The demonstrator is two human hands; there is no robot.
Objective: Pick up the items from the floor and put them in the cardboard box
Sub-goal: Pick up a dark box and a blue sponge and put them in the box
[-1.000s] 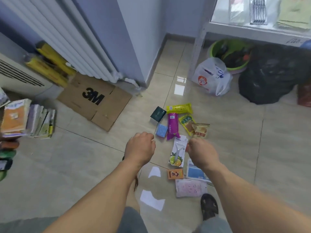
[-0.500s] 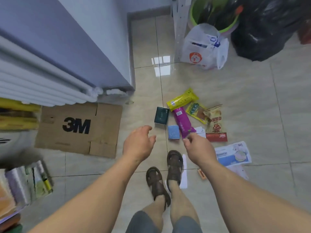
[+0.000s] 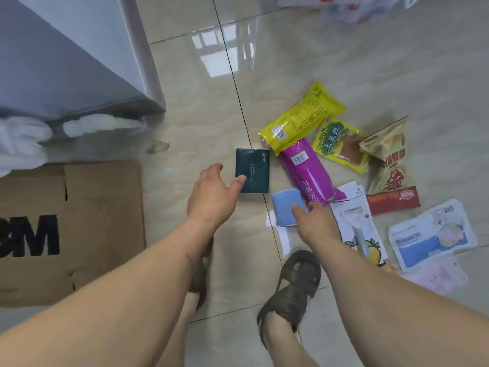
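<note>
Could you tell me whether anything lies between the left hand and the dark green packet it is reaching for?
Nothing visible does. The left hand is open, and its thumb tip overlaps the near left corner of the dark green packet, which lies flat on bare tile. The purple packet lies apart, to its right.

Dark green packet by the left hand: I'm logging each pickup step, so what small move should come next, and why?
Probably closing the left hand on the dark green packet. Its thumb already overlaps the packet's lower left corner and the fingers are spread open, with nothing held. The packet lies flat on the tile, apart from the purple pack, so a pinch at that edge looks unobstructed. The right hand is likewise reaching the blue pad.
</note>
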